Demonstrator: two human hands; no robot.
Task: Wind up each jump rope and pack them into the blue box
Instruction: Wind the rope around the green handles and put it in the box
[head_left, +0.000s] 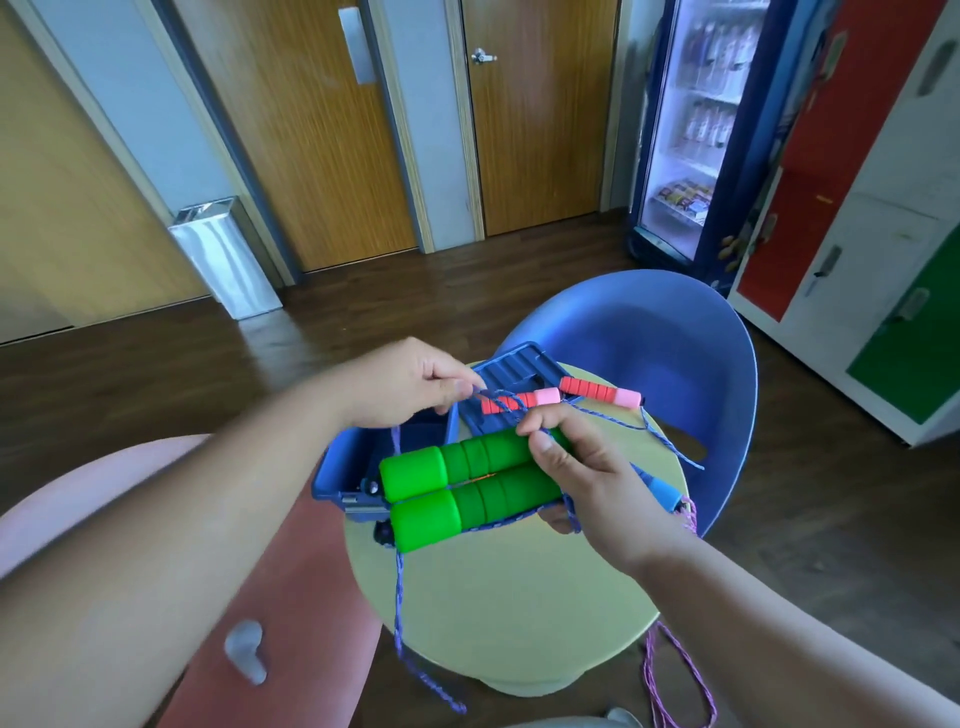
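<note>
Right hand (587, 478) around both green handles (457, 483) (side by side) — left hand (400, 384) in a pinch on the blue cord (398, 587)

no readable text anywhere, drinks fridge (691, 130) labels seemingly too blurred to read

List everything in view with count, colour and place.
table: 1, pale yellow, centre
blue box: 1, blue, open on table
green handles: 2, green, held above box
blue cord: 1, blue, hanging off table
red handles: 2, red-pink, by box lid
blue handle: 1, blue, table's right edge
purple cord: 1, purple, hanging right
blue chair: 1, blue, behind table
pink chair: 1, pink, left
bin: 1, silver, by wall
doors: 2, wooden, behind
fridge: 1, blue, right
lockers: several, red-white-green, far right
left hand: 1, pinching blue cord
right hand: 1, gripping green handles
</note>
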